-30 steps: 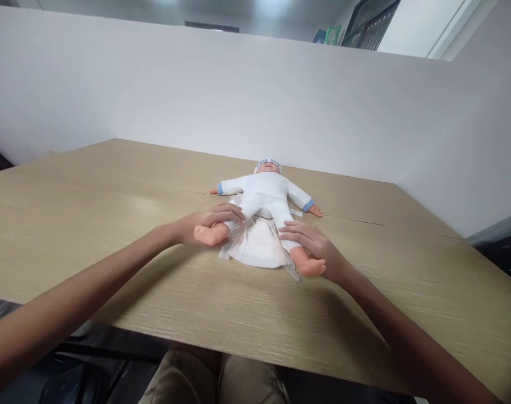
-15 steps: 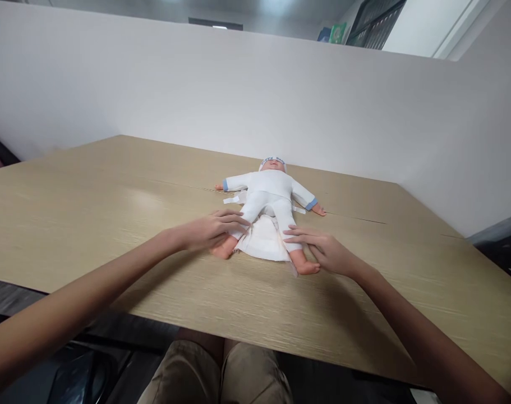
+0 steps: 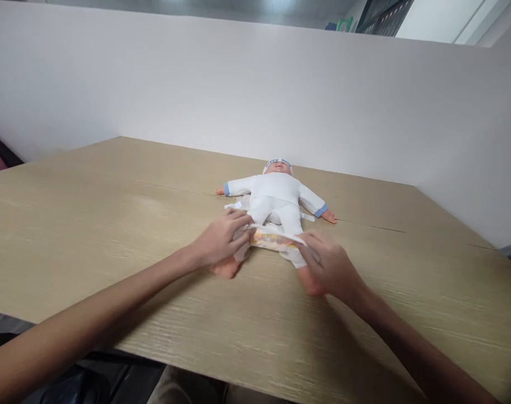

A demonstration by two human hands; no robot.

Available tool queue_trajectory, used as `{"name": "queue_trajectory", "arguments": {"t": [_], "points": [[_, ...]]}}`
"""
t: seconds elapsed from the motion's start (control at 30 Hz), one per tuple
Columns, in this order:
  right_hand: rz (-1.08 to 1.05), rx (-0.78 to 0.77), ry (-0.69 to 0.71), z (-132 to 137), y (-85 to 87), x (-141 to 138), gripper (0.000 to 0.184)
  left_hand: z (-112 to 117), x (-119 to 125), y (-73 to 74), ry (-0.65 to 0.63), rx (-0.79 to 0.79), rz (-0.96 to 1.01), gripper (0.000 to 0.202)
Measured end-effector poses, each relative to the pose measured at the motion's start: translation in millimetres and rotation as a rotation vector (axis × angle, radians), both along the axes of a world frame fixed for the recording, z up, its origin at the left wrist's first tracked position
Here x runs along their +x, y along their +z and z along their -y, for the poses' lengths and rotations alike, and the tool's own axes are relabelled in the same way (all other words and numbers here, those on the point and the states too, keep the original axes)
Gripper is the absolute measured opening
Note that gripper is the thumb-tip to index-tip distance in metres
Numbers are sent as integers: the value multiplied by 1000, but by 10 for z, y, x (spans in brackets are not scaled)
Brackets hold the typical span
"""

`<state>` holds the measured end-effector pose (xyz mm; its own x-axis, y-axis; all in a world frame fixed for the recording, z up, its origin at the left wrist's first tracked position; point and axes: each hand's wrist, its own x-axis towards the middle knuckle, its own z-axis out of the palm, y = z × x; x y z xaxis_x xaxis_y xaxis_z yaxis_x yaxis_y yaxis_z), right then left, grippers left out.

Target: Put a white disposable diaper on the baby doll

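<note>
A baby doll (image 3: 276, 188) in a white suit with blue cuffs lies on its back, arms spread and bare feet toward me. Under its hips and between its legs is a diaper (image 3: 272, 240), its front edge raised off the table so the patterned outer side faces me. My left hand (image 3: 228, 237) pinches one front corner of the diaper, over the doll's leg. At the other front corner, my right hand (image 3: 325, 258) is closed on the edge. White fastening tabs (image 3: 233, 206) stick out at both sides of the doll's waist.
The wooden table (image 3: 112, 224) carries the doll and has a thin seam running across it. Behind it stands a white partition wall (image 3: 196, 84). My knees are below the table's near edge.
Both hands have gone from resting open by the doll's legs to gripping the diaper's front corners. The diaper's front edge has come up from lying flat on the table.
</note>
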<state>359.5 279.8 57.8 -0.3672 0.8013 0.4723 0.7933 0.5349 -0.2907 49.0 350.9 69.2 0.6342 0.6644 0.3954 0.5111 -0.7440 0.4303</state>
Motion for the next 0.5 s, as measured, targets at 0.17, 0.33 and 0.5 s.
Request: {"name": "queue_trajectory", "arguments": {"t": [0.17, 0.33, 0.5], "points": [[-309, 16, -119, -751, 300, 46, 29, -705, 308, 254, 88, -66, 290, 23], [-570, -357, -213, -1601, 325, 93, 38, -1403, 597, 277, 162, -432, 429, 28], [-672, -492, -169, -1737, 154, 153, 43, -1513, 590, 69, 85, -559, 472, 43]]}}
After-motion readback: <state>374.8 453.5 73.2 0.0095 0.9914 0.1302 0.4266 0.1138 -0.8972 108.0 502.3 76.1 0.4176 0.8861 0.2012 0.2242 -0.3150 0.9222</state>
